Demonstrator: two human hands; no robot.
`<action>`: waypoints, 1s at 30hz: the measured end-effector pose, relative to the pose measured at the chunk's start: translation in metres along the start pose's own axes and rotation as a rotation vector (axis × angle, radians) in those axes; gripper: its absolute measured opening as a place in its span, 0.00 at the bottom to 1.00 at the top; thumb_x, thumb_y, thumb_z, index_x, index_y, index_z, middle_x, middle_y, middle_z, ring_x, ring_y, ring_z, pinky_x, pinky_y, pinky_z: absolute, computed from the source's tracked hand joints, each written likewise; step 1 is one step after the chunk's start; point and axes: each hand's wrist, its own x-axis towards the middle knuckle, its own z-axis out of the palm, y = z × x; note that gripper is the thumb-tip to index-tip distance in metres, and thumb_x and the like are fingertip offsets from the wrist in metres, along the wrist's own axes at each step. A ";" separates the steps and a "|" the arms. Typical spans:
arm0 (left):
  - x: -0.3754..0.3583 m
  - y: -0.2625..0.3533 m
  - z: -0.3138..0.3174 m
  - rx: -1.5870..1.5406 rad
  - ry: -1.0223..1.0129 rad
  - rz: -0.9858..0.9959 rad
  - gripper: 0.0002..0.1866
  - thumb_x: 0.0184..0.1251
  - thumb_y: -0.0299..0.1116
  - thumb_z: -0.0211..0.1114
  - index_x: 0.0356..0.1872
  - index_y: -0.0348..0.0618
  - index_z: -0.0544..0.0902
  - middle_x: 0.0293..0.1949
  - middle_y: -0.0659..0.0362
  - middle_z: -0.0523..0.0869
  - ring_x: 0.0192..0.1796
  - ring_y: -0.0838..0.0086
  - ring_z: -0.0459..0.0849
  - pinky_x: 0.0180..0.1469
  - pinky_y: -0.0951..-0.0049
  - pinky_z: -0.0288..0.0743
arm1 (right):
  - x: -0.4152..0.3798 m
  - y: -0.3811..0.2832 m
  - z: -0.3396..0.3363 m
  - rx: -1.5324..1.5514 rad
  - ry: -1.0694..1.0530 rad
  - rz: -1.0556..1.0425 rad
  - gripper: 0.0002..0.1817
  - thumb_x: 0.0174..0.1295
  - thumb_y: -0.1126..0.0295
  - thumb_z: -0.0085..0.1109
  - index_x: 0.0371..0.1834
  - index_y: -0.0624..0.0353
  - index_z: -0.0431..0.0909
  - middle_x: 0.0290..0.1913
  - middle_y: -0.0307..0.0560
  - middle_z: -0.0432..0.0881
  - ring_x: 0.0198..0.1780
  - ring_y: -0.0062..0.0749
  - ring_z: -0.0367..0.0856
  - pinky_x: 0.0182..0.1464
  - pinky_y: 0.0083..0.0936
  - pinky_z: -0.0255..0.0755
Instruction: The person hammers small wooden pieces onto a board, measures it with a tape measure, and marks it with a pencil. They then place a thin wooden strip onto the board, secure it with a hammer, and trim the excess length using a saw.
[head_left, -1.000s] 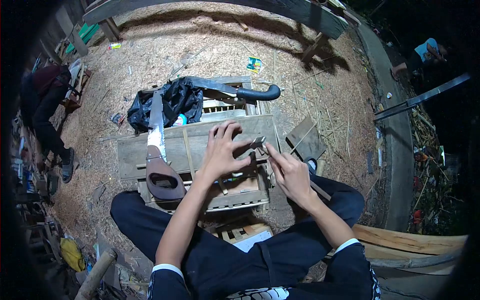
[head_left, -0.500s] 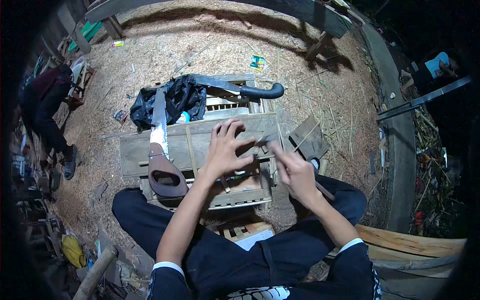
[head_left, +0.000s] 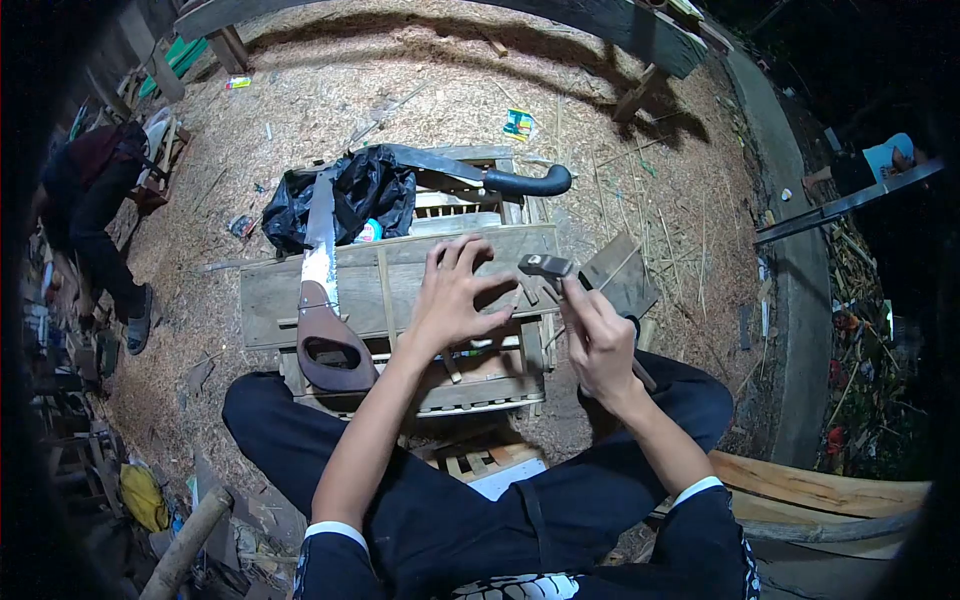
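My left hand (head_left: 458,302) rests on a grey wooden plank (head_left: 285,300), fingers spread and thumb apart from the index finger. Just off its fingertips, small wood pieces (head_left: 530,297) lie near the plank's right end. My right hand (head_left: 603,345) is closed round the handle of a hammer (head_left: 545,265), whose metal head is raised above that end. A handsaw (head_left: 335,347) with a brown handle lies across the plank's left part. Beside my left hand, a thin wooden strip (head_left: 386,295) crosses the plank. Underneath stands a slatted wooden crate (head_left: 480,394).
Behind the plank lie a black plastic bag (head_left: 375,190) and a second saw with a curved black handle (head_left: 527,181). A flat board (head_left: 618,275) is on the shavings-covered ground at right. One person (head_left: 95,210) bends at far left; another (head_left: 885,160) is at far right.
The hammer has risen from the plank's right end, and its head now shows clearly. My right hand has tilted upward with it. My left hand has stayed in place.
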 end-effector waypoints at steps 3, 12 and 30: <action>0.002 0.001 0.000 -0.001 0.011 -0.002 0.28 0.50 0.54 0.79 0.56 0.63 0.94 0.64 0.55 0.78 0.79 0.56 0.66 0.81 0.44 0.52 | -0.004 0.010 0.008 -0.133 -0.190 -0.017 0.29 0.74 0.65 0.64 0.78 0.36 0.77 0.34 0.48 0.83 0.29 0.48 0.87 0.31 0.45 0.80; 0.000 -0.001 0.001 -0.008 0.018 0.018 0.28 0.50 0.53 0.79 0.56 0.61 0.94 0.66 0.54 0.78 0.80 0.55 0.66 0.80 0.44 0.52 | 0.008 -0.002 -0.008 -0.177 -0.108 -0.032 0.31 0.71 0.68 0.67 0.79 0.37 0.77 0.32 0.46 0.82 0.24 0.47 0.83 0.29 0.46 0.78; 0.000 0.001 0.002 -0.010 0.049 0.020 0.31 0.51 0.51 0.79 0.60 0.60 0.90 0.66 0.55 0.78 0.80 0.57 0.66 0.80 0.45 0.54 | 0.002 0.004 -0.004 -0.025 0.040 -0.079 0.31 0.72 0.69 0.66 0.79 0.39 0.77 0.34 0.49 0.84 0.27 0.45 0.86 0.30 0.41 0.79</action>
